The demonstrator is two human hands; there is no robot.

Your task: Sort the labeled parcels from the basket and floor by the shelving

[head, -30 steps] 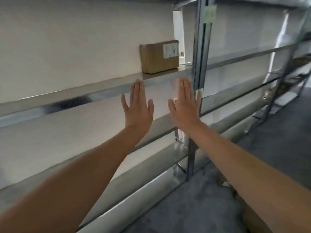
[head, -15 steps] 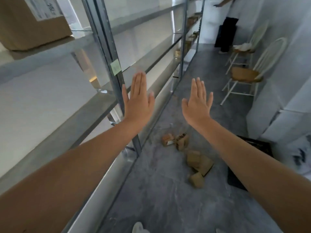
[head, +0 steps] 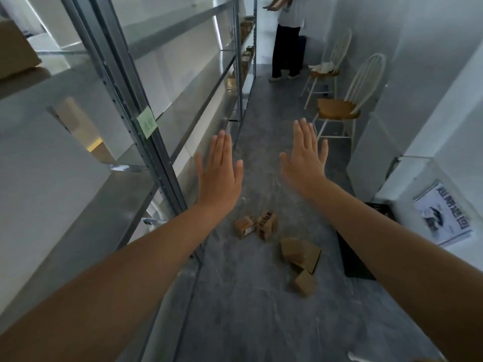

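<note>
Several brown cardboard parcels lie on the grey floor ahead: a small labeled one [head: 244, 227], a printed one [head: 267, 224] beside it, a bigger one [head: 300, 252] and a small one [head: 304, 282] nearest me. A black basket [head: 353, 259] sits at the right, partly hidden by my right forearm. My left hand [head: 220, 170] and my right hand [head: 304, 157] are stretched out in the air above the parcels, fingers straight, holding nothing. One parcel [head: 15, 51] stands on the metal shelving [head: 146, 131] at the upper left.
A green note [head: 147, 123] sticks on the shelf upright. Two white chairs [head: 345, 105] stand along the right wall, and a person [head: 287, 37] stands at the far end of the aisle. A printed sheet [head: 441, 215] hangs on the right.
My view swung from the shelf with the parcel to the right and down the aisle. Both hands stayed flat and empty, now over the floor parcels.
</note>
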